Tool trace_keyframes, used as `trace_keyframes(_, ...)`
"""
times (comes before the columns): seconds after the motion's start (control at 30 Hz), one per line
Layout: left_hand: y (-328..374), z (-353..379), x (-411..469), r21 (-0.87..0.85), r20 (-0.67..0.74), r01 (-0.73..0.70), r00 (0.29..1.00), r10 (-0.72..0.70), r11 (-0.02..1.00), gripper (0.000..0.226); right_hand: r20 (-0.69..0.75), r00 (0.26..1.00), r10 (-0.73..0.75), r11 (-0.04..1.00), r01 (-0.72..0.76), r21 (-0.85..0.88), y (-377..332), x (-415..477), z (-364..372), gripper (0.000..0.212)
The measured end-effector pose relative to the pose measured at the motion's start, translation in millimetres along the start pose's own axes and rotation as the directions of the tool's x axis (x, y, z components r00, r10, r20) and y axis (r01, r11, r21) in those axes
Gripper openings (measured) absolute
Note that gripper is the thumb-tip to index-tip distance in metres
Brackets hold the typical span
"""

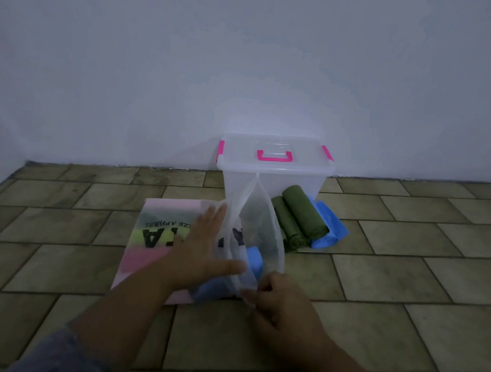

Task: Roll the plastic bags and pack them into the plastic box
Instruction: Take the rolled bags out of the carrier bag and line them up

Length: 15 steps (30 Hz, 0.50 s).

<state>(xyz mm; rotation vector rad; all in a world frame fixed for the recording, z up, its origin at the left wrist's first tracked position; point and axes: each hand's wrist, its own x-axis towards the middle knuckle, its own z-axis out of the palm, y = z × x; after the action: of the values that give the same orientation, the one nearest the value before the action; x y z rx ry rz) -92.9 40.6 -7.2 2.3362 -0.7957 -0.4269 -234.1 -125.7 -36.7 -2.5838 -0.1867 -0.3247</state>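
Dim shot, tiled floor (pixel 405 282) against a plain wall (pixel 246 56). Right hand (pixel 283 303) is near centre, fingers curled in, its grip pinching the near edge of a thin clear bag (pixel 260 224). The clear bag runs from that grip away toward the far side, its top reaching the front of the box (pixel 273 184); can't tell whether it is lifted or lying flat. Left hand (pixel 203 249) is just left of the clear bag, fingers straight and spread, palm down, no grip on anything. It lies flat on a pink and yellow printed bag (pixel 161 229), with its thumb side touching the clear bag's left edge. The printed bag lies flat on the floor, left of the clear bag, black lettering upside down to the camera. A blue bag (pixel 254 261) shows under and through the clear bag, between the two hands, with more blue by the left wrist. The box is clear plastic, at the far side by the wall, lid (pixel 272 145) on, with a pink handle (pixel 275 156) and pink side clips. Right of the box, on the floor, are two green rolls (pixel 303 215), with blue rolls (pixel 328 228) just beside them on the right, touching. A grey sleeve (pixel 64 353) shows on the left forearm, near left.
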Motion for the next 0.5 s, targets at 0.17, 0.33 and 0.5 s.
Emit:
trace_keyframes(0.17,2.7,29.8,2.2,0.476,-0.082,-0.014,0.995,0.061,0.879,0.099,0.204,0.973,-0.105,0.994,0.108,-0.004,-6.4,5.6,4.1,0.03)
trace_keyframes(0.33,-28.9,35.7,-2.1,0.473,-0.115,0.053,0.993,0.001,0.88,0.109,0.022,0.997,0.07,0.998,-0.07,0.003,5.7,34.0,-16.3,0.017)
trace_keyframes(0.5,-30.8,37.5,3.7,0.444,-0.126,0.063,0.992,-0.007,0.894,0.112,0.279,0.954,0.11,0.989,-0.077,-0.129,11.5,83.3,-17.5,0.047)
